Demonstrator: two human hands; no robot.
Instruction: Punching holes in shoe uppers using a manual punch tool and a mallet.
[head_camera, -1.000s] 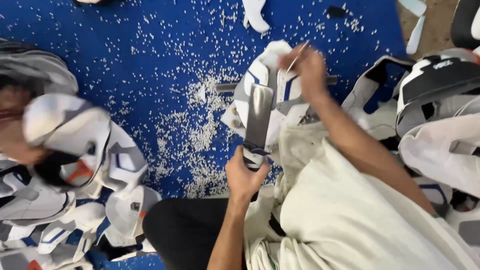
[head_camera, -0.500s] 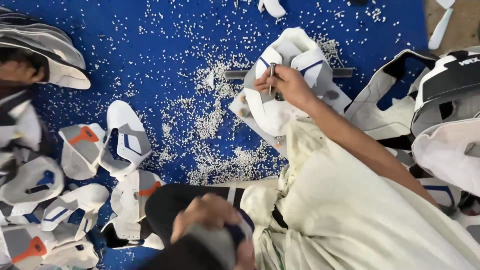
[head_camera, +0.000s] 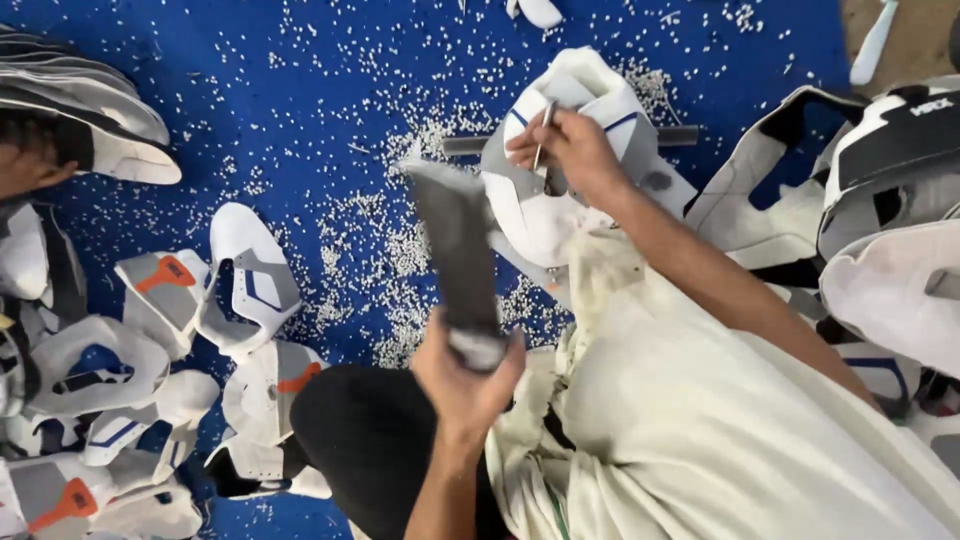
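My left hand (head_camera: 466, 382) grips the lower end of a long flat grey tool (head_camera: 455, 250), raised and blurred above the blue mat. My right hand (head_camera: 572, 150) pinches a thin metal pin (head_camera: 541, 136) against a white shoe upper with blue lines (head_camera: 560, 150). That upper rests on a metal bar (head_camera: 672, 136) that lies across the mat. My cream sleeve and lap fill the lower right.
Small white pellets (head_camera: 400, 250) are scattered over the blue mat (head_camera: 300, 90). Several white uppers with orange and grey patches (head_camera: 240, 290) lie at the left. More white and black pieces (head_camera: 880, 170) are piled at the right. Another person's hand (head_camera: 25, 170) shows at the left edge.
My left hand has come up from near my lap and swung the grey tool up over the mat. My right hand stays on the white upper, with the pin in it.
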